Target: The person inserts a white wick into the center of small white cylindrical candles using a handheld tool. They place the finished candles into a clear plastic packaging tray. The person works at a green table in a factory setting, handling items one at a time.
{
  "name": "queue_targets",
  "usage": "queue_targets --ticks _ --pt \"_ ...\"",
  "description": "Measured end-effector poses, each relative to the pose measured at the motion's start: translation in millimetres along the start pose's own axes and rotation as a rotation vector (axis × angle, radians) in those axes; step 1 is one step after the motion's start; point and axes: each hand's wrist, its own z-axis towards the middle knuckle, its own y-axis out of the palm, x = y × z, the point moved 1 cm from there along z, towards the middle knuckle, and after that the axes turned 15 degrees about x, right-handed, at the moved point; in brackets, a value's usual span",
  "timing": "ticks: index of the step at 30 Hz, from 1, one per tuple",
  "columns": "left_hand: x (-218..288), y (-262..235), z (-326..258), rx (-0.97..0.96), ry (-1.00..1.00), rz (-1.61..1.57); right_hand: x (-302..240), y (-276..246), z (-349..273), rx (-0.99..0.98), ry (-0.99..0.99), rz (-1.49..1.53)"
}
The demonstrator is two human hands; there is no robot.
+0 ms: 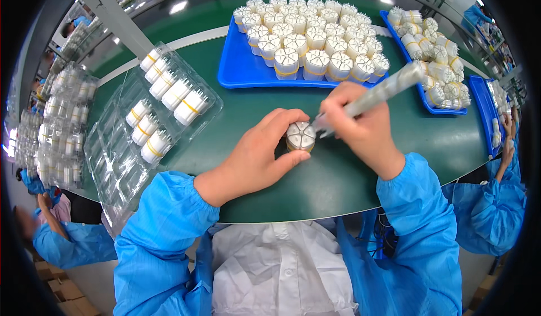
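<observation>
My left hand grips a small round white bundle, made of wedge-shaped pieces, standing on the green table. My right hand holds a long clear tube-like tool, its tip touching the bundle's right side. Both arms are in blue sleeves.
A blue tray with several white bundles tied with yellow bands sits behind my hands. A second blue tray is at the right. A clear plastic blister tray with several bundles lies at the left, stacks of them beyond. Other people in blue sit at both sides.
</observation>
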Motion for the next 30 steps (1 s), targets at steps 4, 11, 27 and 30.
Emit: queue_targets --ticks 4,11,27,30 --pt "4 -15 -9 0.074 -0.160 -0.303 8 4 6 -0.012 -0.075 -0.121" --pt "-13 -140 -16 0.706 0.013 0.461 17 9 -3 -0.098 -0.221 -0.290" --pt "-28 -65 69 0.478 0.247 0.482 20 12 -4 -0.154 -0.231 -0.324" --pt "-24 -17 83 0.468 0.340 0.584 22 12 -4 -0.176 -0.187 -0.320"
